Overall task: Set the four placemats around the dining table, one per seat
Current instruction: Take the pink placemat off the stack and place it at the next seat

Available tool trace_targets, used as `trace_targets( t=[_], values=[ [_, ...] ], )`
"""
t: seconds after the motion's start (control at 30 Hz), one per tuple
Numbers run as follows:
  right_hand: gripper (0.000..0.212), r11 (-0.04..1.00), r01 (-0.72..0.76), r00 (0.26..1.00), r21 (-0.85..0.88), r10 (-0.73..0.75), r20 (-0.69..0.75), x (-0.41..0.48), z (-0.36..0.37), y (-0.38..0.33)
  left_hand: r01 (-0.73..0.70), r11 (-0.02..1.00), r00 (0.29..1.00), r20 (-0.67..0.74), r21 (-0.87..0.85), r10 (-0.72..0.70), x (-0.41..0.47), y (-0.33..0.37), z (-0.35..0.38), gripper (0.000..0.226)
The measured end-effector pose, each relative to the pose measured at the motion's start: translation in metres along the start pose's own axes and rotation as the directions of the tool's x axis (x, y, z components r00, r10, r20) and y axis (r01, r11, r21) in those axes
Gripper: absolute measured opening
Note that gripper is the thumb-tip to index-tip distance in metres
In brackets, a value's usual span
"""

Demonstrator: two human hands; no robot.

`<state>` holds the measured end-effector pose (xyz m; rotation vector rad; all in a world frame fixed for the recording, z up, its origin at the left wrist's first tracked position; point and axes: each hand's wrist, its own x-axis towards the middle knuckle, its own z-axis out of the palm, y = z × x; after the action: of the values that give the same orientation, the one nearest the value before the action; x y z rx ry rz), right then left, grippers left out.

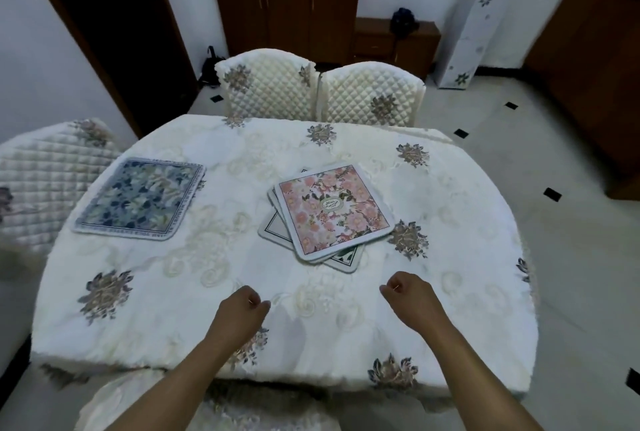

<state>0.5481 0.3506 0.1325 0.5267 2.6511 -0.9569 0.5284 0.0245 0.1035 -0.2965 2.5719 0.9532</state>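
The pink floral placemat (333, 208) covers most of the mats stacked under it; only corners show, so their patterns and count cannot be told. The writing in its centre medallion is too small to read. The quilted chair (41, 174) at left and the nearest chair (145, 403) are cut off by the picture's edges.

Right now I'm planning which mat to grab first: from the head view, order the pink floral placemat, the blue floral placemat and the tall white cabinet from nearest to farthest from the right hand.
1. Pink floral placemat, atop the stack just ahead of the right hand.
2. Blue floral placemat, across the table to the left.
3. Tall white cabinet, against the far wall.
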Motion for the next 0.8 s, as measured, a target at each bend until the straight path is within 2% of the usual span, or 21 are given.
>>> trace_targets(
  t=[0.3,0.47,0.53,0.6,0.7,0.8],
  values=[
    [0.016,0.998,-0.045,0.999,-0.041,0.046,0.028,0.097,-0.023,0.026,0.110,0.986,0.992,-0.053,-0.124,-0.118,0.105,0.054,0.045,0.020],
    [0.017,0.997,-0.060,0.996,0.042,0.057,0.068,0.211,-0.036,0.039,0.285,0.949,0.954,-0.056,-0.133,-0.294,0.158,0.075,0.085,0.024],
    [0.019,0.994,-0.073,0.997,0.083,0.070,0.035,0.225,-0.034,0.032,0.311,0.932,0.945,-0.044,-0.187,-0.324,0.161,0.076,0.083,0.030],
    [0.024,0.995,-0.083,0.995,0.058,0.079,0.069,0.250,-0.031,0.039,0.361,0.895,0.925,-0.020,-0.260,-0.379,0.170,0.083,0.097,0.023],
    [0.024,0.996,-0.084,0.989,0.027,0.080,0.124,0.274,-0.018,0.050,0.420,0.849,0.891,-0.035,-0.321,-0.453,0.170,0.090,0.108,0.027],
    [0.022,0.995,-0.070,0.991,0.068,0.061,0.122,0.280,-0.012,0.055,0.427,0.809,0.864,-0.082,-0.403,-0.497,0.169,0.098,0.108,0.025]
  ],
)
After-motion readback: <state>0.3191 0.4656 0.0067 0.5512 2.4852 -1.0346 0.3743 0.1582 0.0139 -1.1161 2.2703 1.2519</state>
